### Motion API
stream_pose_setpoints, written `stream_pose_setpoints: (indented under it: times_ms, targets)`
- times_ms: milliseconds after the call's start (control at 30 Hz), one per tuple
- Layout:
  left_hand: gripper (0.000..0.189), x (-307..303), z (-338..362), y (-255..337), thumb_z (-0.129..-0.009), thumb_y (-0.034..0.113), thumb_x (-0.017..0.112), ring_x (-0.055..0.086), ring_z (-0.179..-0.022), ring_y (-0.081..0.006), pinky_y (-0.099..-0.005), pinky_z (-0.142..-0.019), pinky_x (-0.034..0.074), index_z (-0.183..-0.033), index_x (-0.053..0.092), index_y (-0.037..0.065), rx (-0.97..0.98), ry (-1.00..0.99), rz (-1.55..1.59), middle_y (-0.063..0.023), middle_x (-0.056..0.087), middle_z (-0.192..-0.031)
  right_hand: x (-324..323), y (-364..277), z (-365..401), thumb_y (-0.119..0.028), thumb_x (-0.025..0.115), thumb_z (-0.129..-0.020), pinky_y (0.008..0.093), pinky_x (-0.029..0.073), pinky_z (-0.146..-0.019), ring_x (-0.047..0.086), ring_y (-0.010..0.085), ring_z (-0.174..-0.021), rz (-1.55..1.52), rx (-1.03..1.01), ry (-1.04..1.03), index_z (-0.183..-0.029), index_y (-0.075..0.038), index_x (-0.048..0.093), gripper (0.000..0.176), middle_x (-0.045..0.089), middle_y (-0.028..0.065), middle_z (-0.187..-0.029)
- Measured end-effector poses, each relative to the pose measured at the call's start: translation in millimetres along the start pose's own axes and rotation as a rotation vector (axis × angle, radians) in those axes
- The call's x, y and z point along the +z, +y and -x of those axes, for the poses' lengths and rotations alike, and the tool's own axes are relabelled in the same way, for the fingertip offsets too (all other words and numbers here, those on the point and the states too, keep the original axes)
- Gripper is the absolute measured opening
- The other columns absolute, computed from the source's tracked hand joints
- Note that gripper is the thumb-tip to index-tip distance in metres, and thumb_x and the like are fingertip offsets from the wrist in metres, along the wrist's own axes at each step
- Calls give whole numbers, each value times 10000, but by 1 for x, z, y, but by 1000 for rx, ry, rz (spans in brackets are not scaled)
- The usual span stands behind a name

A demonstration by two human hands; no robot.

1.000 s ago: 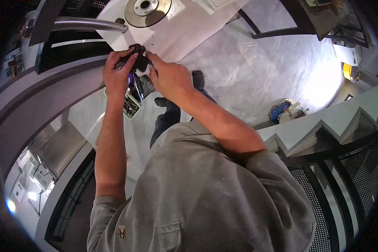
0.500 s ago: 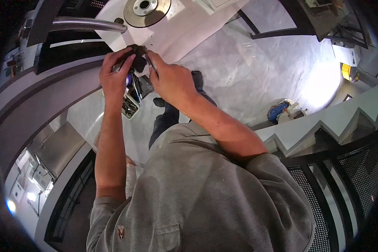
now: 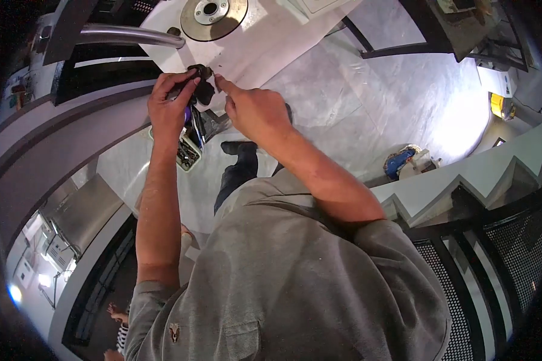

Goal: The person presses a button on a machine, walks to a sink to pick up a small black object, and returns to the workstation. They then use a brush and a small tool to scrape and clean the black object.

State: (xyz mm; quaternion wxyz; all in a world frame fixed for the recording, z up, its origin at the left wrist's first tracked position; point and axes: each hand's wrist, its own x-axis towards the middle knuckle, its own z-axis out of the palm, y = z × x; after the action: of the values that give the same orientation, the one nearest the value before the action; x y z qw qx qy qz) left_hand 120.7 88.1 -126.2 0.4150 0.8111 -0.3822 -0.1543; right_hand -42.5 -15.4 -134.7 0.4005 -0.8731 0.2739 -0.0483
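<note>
Up at the near edge of the white table [image 3: 265, 42], my left hand [image 3: 170, 99] pinches a small black irregular part [image 3: 203, 90] between thumb and fingers. A brownish spot shows at the part's upper right side. My right hand [image 3: 256, 111] is close on the right of it, index finger stretched toward the part and the other fingers curled in. What those curled fingers hold, if anything, is hidden. Behind both hands, a round metal disc [image 3: 193, 24] with a raised hub lies on the table.
A curved metal tube [image 3: 132, 34] reaches over the table's left side. Below my hands stands a bin of small dark pieces [image 3: 187, 155]. Blue and beige items [image 3: 401, 163] lie on the floor at right, near a zigzag-edged ledge [image 3: 457, 198]. Another person's striped sleeve [image 3: 122, 338] shows lower left.
My right hand has drawn slightly right, and the thin dark tool seen at its fingers no longer shows. My left hand keeps the black part. Another person's hand and sleeve have appeared lower left.
</note>
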Motion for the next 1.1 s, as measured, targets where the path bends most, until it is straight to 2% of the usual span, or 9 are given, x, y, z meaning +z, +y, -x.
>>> stream_pose_setpoints:
  times_ms: [100,167,267,500,733,833,933,1000,1100]
  targets:
    - [171,-2,2,0,-791,69,761,626,-908,-137,-268,-838,467,-953,717,39,-30,-12,-17,-60,669,-944,-2,-8,-2,-206,562,-877,495,523,-598,653,382,-647,24,87,48,-1268,-148,581,396,651,186,-679]
    - [174,0,1,-2,-792,69,760,627,-919,-138,-271,-842,466,-958,718,39,-46,-8,-9,-62,669,-947,3,-7,-3,-206,565,-872,494,524,-605,657,378,-657,-5,67,36,-1257,-153,591,389,657,181,-693]
    - [201,1,-1,0,-784,55,751,621,-847,-129,-247,-791,471,-983,745,78,-6,21,17,-41,665,-922,-3,-7,-6,-203,572,-863,487,528,-620,664,370,-679,-39,57,38,-1238,-168,608,378,669,169,-726]
    - [201,0,0,5,-796,62,734,636,-916,-165,-273,-851,472,-997,731,62,11,-7,-55,-59,656,-973,-20,-3,-14,-195,569,-847,466,533,-641,670,353,-706,42,-53,10,-1199,-184,634,359,685,157,-769]
    - [205,-2,0,1,-814,76,711,630,-953,-176,-275,-861,467,-1018,721,61,60,-23,-78,-67,645,-1013,-15,-5,-12,-200,562,-851,469,531,-646,668,359,-704,38,-5,-1,-1173,-170,638,332,685,156,-764]
    - [212,-2,1,2,-818,87,711,631,-949,-182,-274,-860,466,-1029,717,62,57,-16,-101,-70,643,-1007,-14,-3,-9,-209,561,-856,479,527,-649,669,361,-711,28,-6,11,-1190,-151,619,345,686,158,-764]
    - [192,1,1,-2,-827,89,713,631,-945,-174,-270,-849,469,-1016,715,58,32,8,-66,-63,642,-1003,-3,-6,-4,-182,571,-851,514,522,-629,670,386,-692,-43,42,35,-1289,-85,532,450,668,211,-733]
    - [180,5,2,1,-829,94,718,628,-932,-161,-265,-831,470,-1004,714,54,-7,27,-27,-56,641,-996,22,-2,1,-191,567,-878,536,511,-622,656,415,-682,-289,31,23,-1336,-67,455,488,652,233,-710]
    - [165,10,4,3,-831,102,728,616,-893,-135,-253,-794,471,-986,714,50,-51,57,27,-41,634,-976,22,-10,4,-198,564,-898,544,504,-613,647,429,-665,-351,63,50,-1357,-50,418,505,639,237,-682]
